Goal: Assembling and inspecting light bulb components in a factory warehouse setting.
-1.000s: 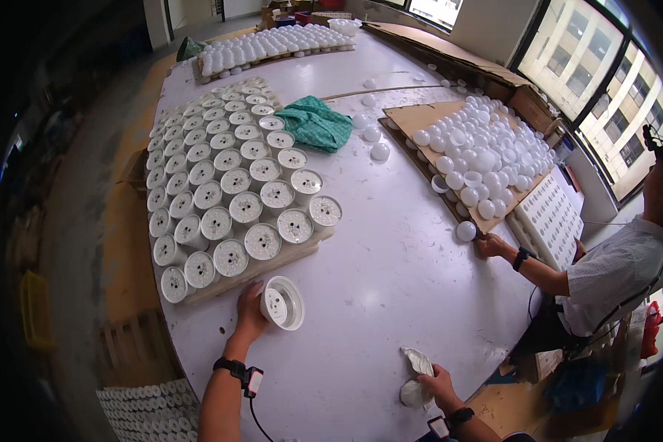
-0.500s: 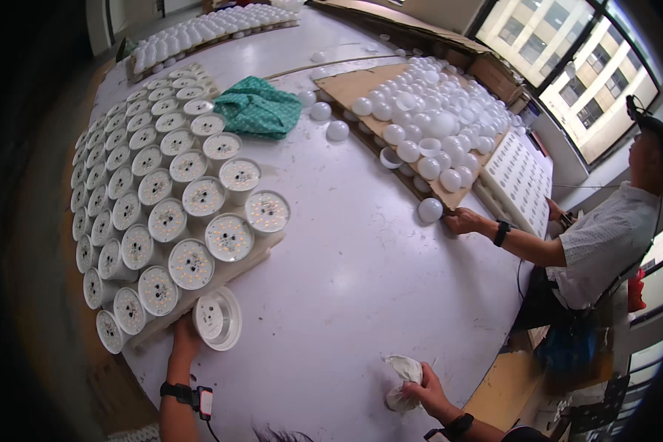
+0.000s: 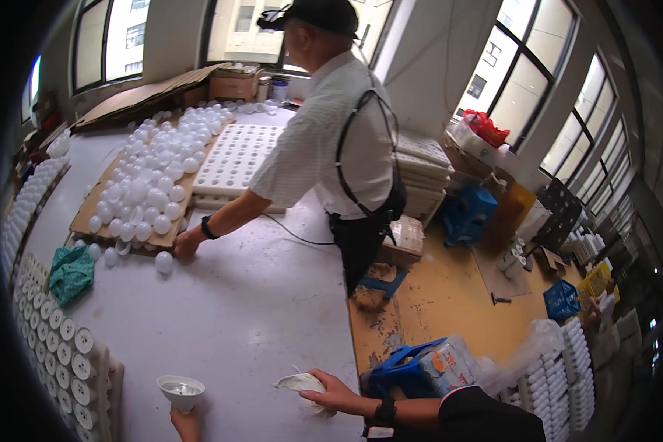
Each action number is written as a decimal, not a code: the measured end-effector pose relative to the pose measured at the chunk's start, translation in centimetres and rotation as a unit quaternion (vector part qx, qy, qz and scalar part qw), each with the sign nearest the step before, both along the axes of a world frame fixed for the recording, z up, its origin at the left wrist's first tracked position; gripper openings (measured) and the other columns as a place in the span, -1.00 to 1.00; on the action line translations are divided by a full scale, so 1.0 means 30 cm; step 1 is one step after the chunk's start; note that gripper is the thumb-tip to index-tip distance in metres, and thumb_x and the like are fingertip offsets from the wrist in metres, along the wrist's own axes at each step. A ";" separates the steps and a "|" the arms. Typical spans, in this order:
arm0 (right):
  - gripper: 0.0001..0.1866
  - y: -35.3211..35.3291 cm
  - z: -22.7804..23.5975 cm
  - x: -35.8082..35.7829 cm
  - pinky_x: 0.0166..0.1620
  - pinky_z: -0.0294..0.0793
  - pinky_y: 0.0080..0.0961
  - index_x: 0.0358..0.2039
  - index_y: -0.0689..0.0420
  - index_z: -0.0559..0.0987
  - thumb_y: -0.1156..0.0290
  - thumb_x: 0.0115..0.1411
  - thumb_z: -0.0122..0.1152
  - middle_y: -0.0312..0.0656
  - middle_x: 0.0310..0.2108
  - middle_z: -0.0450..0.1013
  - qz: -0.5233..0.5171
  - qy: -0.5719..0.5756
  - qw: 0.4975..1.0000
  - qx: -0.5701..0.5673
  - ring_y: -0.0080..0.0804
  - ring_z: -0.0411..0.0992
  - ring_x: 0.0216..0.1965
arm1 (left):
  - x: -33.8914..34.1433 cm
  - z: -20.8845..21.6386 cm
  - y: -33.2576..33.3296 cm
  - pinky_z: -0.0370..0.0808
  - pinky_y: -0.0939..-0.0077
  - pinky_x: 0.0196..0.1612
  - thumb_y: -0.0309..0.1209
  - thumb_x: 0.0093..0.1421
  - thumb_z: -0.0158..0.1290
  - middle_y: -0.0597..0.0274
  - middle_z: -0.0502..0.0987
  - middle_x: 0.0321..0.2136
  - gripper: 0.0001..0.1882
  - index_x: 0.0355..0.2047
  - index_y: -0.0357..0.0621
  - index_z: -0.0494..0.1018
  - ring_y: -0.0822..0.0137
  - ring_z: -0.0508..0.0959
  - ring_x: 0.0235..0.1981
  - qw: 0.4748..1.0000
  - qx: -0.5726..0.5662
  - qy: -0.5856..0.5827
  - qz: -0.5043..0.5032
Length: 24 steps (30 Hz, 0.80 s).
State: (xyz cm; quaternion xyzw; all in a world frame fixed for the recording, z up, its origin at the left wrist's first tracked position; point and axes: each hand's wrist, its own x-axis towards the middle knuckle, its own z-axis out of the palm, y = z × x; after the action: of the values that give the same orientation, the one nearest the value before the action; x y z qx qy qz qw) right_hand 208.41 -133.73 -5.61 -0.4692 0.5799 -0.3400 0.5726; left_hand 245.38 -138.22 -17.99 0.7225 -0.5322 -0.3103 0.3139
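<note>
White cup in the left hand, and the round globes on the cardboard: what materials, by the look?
White cup: probably moulded plastic, smooth and slightly glossy, with a thin even rim; the grey inside could be metal, unclear. Round globes: likely frosted plastic or glass, milky, matte and uniform. Cardboard: brown, flat sheet with raw edges.

**Open middle, crowded edges**

The tabletop point(image 3: 243, 317) lies bare between the two hands and the co-worker's arm point(image 3: 228, 217). Trays of lamp housings point(image 3: 66, 353) block the left; loose white globes point(image 3: 144, 191) and a green cloth point(image 3: 70, 272) crowd the far side.
</note>
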 end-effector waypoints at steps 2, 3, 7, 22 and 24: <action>-0.59 0.051 0.035 -0.081 -0.22 0.29 -0.59 -0.16 0.17 0.35 0.17 0.08 0.14 -0.28 -0.37 0.34 -0.007 -0.021 1.000 -0.007 -0.56 0.28 -0.32 | -0.214 0.041 -0.053 0.41 0.39 -0.21 -0.34 -0.01 0.14 0.09 0.53 -0.33 -0.63 -0.23 -0.32 0.42 0.26 0.51 -0.27 0.999 0.025 -0.034 -0.019; -0.60 0.073 0.050 -0.112 -0.20 0.28 -0.57 -0.17 0.16 0.35 0.16 0.09 0.14 -0.28 -0.37 0.34 0.010 -0.045 0.999 -0.006 -0.53 0.28 -0.30 | -0.286 0.029 -0.074 0.41 0.37 -0.22 -0.29 0.01 0.12 0.06 0.53 -0.32 -0.62 -0.23 -0.32 0.42 0.23 0.51 -0.27 0.999 -0.039 -0.026 -0.026; -0.60 0.151 0.045 -0.212 -0.26 0.26 -0.63 -0.16 0.15 0.33 0.14 0.11 0.11 -0.28 -0.39 0.30 -0.028 -0.047 0.995 -0.084 -0.58 0.24 -0.32 | -0.521 0.125 -0.157 0.41 0.34 -0.22 -0.19 0.04 0.06 -0.05 0.52 -0.36 -0.57 -0.24 -0.36 0.42 0.07 0.50 -0.30 0.992 -0.004 -0.115 0.043; -0.72 0.390 0.263 -0.535 -0.72 -0.06 -0.78 -0.27 0.09 0.26 0.23 0.15 0.09 -0.44 -0.66 0.13 -0.175 -0.530 0.822 -0.116 -0.78 -0.04 -0.78 | -1.239 0.447 0.615 0.48 0.41 -0.24 -0.40 0.13 -0.10 -0.02 0.41 -0.18 -0.59 -0.01 -0.28 0.22 0.18 0.50 -0.26 0.791 0.321 0.494 -0.163; -0.72 0.438 0.287 -0.615 -0.72 -0.06 -0.78 -0.27 0.09 0.26 0.24 0.15 0.09 -0.44 -0.65 0.14 -0.192 -0.542 0.810 -0.117 -0.78 -0.04 -0.78 | -1.269 0.442 0.628 0.47 0.38 -0.21 -0.37 0.13 -0.09 -0.03 0.39 -0.14 -0.57 0.00 -0.26 0.21 0.16 0.48 -0.22 0.765 0.322 0.508 -0.231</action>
State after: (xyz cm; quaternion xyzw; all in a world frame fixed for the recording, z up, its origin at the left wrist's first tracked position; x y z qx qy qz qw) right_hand 189.95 -120.59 2.98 -0.1508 0.2094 -0.7075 0.6579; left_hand 207.30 -119.37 -4.73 0.3732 -0.3147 -0.8480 0.2065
